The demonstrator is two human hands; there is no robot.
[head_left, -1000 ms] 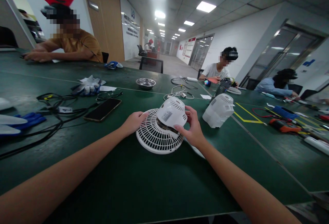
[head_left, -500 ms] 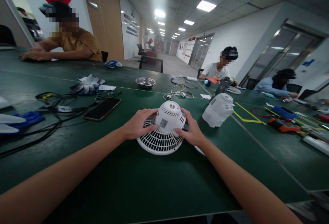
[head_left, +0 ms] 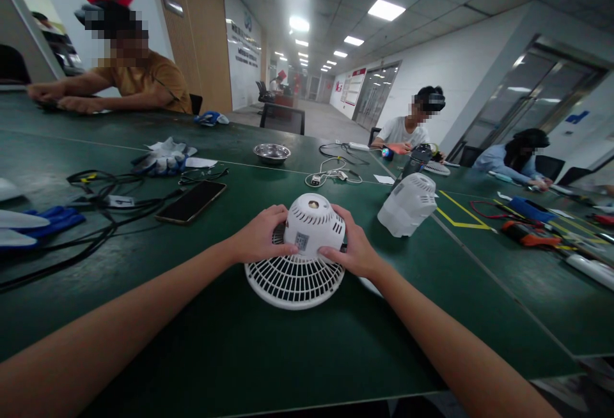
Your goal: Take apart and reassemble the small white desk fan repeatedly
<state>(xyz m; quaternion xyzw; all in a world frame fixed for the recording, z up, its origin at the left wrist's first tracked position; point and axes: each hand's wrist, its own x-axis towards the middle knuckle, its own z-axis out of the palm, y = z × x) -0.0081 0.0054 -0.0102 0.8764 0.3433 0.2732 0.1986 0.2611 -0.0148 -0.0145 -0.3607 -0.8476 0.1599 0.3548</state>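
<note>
A white fan motor housing, rounded and slotted, with a label on its front and a brass-coloured spot on top, sits over a round white fan grille on the green table. My left hand grips the housing's left side, its thumb across the front. On the opposite side my right hand is closed round the housing, thumb also at the front. Both hands hide parts of the grille behind. A pale edge of some white object shows under my right wrist.
A white plastic casing stands to the right, a black phone and black cables to the left. Farther back are a metal bowl, a white cable and work gloves. Several people sit around the table.
Both hands have brought the motor housing and grille slightly nearer to me and to the left. The person at the far left has shifted their hands.
</note>
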